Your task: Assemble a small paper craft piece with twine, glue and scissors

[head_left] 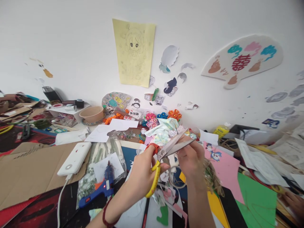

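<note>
My left hand, with a red band at the wrist, grips scissors by their yellow and red handles. The blades are parted and point up to the right. Close behind the blades is my right hand, its fingers curled together near the tips; what they pinch is mostly hidden by the blades and fingers. Beyond both hands lies a pale crumpled patterned bundle. Below them, paper scraps lie on the table, among them a green cut-out.
A blue glue gun and a white power strip-like block with a cable lie left, by cardboard. Pink and green sheets lie right. Another person's hand shows at the right edge. Behind stands a white wall.
</note>
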`<state>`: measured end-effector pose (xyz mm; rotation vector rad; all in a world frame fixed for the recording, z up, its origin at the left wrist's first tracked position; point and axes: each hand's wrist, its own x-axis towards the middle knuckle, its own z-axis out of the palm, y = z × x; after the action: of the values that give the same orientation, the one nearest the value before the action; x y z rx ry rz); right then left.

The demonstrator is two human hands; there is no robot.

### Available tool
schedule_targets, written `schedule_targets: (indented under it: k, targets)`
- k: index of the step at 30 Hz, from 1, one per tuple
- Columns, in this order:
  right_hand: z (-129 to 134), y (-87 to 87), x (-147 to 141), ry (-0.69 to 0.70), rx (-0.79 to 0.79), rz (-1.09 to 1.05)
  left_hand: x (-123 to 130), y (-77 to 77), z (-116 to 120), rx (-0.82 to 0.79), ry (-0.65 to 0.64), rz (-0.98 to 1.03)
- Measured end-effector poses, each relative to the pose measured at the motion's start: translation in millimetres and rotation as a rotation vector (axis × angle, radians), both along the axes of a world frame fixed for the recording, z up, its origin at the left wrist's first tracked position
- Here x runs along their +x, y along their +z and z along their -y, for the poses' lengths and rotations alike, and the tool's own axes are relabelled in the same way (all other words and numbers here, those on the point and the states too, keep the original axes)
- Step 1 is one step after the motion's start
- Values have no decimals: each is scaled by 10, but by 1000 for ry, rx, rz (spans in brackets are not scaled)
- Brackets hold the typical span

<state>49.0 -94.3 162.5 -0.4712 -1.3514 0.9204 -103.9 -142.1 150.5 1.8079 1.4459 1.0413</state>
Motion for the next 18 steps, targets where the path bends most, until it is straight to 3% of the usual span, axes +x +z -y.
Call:
schedule_targets:
  k: [18]
  targets:
    - [1,64,85,-34,57,68,-50,-66,-6,39,-20,63]
